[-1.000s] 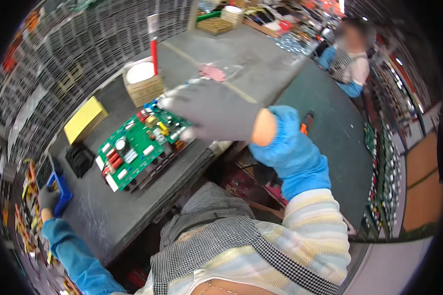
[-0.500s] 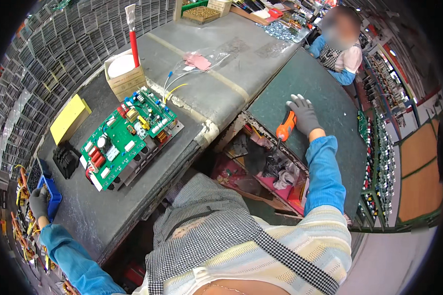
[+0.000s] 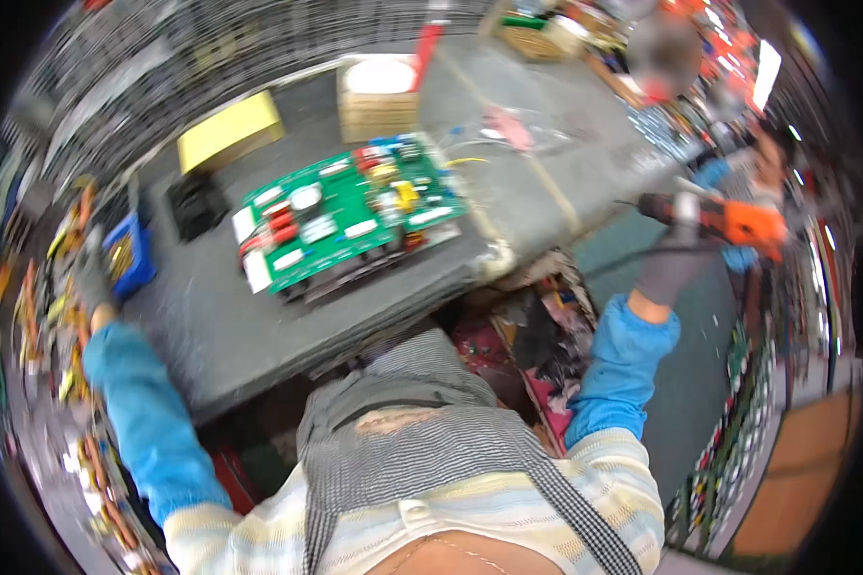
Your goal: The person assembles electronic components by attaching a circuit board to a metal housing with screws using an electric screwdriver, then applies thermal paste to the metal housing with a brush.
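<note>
My right hand (image 3: pixel 681 261), in a grey glove, is closed around an orange and black electric screwdriver (image 3: pixel 753 225). The tool is raised over the right side of the bench, its thin bit pointing left. Far left, my gloved left hand (image 3: pixel 92 276) is beside a small blue bin (image 3: pixel 140 257) holding small brass-coloured pieces; motion blur hides what its fingers do. Between my hands lies a green circuit board (image 3: pixel 340 247), crowded with components and set on a metal base on the dark bench. A black part (image 3: pixel 197 205) rests between the bin and the board.
Behind the board stand a yellow block (image 3: pixel 230 132) and a cardboard box (image 3: pixel 379 113) with a red-handled brush. A pink scrap (image 3: pixel 508 127) and clear plastic lie on the grey bench (image 3: pixel 537 206). Bundles of wired parts line the left edge. Another person is at the far right.
My right hand has lifted the electric screwdriver from low over the green surface and turned it sideways. The view has swung, shifting the board rightward in the picture. My left hand stays by the bin.
</note>
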Tool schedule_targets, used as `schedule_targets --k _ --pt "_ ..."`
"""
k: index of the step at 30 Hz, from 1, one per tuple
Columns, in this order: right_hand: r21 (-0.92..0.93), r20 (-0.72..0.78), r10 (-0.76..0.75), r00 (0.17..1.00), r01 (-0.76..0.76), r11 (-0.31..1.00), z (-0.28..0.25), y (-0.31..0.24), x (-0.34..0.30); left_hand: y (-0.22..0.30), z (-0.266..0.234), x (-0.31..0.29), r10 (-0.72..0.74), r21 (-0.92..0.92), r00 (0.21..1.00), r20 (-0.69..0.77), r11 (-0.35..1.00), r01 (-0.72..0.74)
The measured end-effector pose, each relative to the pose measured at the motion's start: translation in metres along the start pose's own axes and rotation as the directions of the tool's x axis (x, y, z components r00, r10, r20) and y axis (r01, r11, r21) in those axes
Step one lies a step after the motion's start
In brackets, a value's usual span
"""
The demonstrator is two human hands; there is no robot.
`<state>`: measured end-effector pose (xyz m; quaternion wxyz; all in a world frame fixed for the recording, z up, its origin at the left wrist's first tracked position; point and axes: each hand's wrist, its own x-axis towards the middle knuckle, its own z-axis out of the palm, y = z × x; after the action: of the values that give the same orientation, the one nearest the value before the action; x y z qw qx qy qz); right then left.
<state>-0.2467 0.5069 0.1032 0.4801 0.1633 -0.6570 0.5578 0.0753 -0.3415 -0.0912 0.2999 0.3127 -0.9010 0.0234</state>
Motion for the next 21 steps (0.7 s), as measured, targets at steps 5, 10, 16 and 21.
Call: schedule_targets --k 5,10,16,21 --pt "0.442 0.032 0.068 0.997 -0.075 0.894 0.061 -0.062 0.002 0.191 -0.047 0.01 -0.54 -0.66 0.821 0.185 0.551 0.511" --pt "0.843 0.35 0.238 0.906 -0.415 0.343 0.109 -0.088 -0.014 0.176 -0.084 -0.031 -0.51 -0.885 0.756 0.411 -0.42 0.199" --pt "0.822 0.558 0.102 0.823 -0.566 0.068 0.168 -0.14 -0.067 0.218 -0.106 -0.091 -0.037 -0.349 0.828 0.559 -0.917 0.195" --pt "0.74 0.664 -0.025 0.747 -0.661 -0.125 0.189 -0.192 -0.117 0.315 -0.134 -0.14 0.209 -0.113 0.75 0.628 -0.929 0.353"
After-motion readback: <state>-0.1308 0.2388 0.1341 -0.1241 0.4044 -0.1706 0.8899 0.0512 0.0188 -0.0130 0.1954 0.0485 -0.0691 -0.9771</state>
